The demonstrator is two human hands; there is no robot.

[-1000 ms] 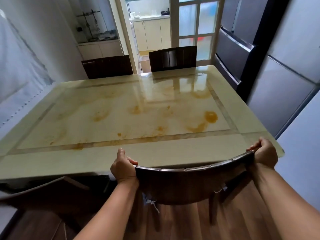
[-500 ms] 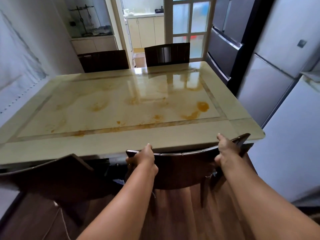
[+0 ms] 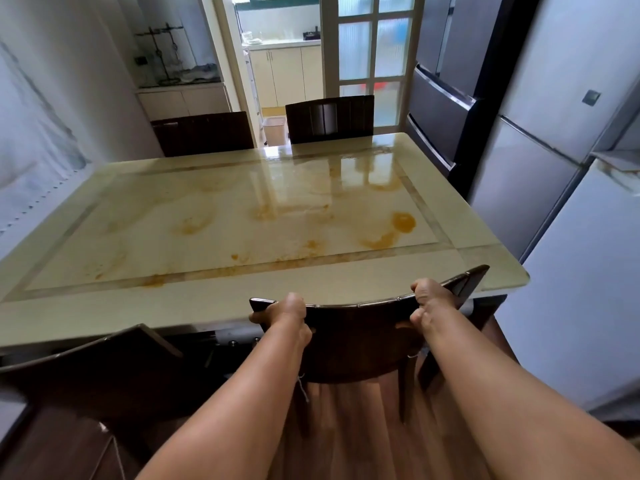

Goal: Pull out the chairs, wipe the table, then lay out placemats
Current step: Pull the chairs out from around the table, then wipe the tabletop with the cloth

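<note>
A glossy cream table (image 3: 242, 216) with orange-brown stains fills the middle of the head view. A dark wooden chair (image 3: 360, 337) stands at its near edge, right of centre, its curved backrest level with the tabletop. My left hand (image 3: 287, 315) grips the left end of the backrest's top rail. My right hand (image 3: 431, 301) grips the rail near its right end. No cloth or placemat is in view.
A second dark chair (image 3: 90, 372) stands at the near left. Two more chairs (image 3: 204, 133) (image 3: 330, 117) are tucked in at the far side. Tall grey refrigerators (image 3: 519, 168) and a white cabinet (image 3: 588, 289) stand close on the right. Wooden floor (image 3: 363, 427) lies below.
My hands have shifted inward along the backrest and stayed gripping it. The chair has come slightly back from the table and the view has stepped back.
</note>
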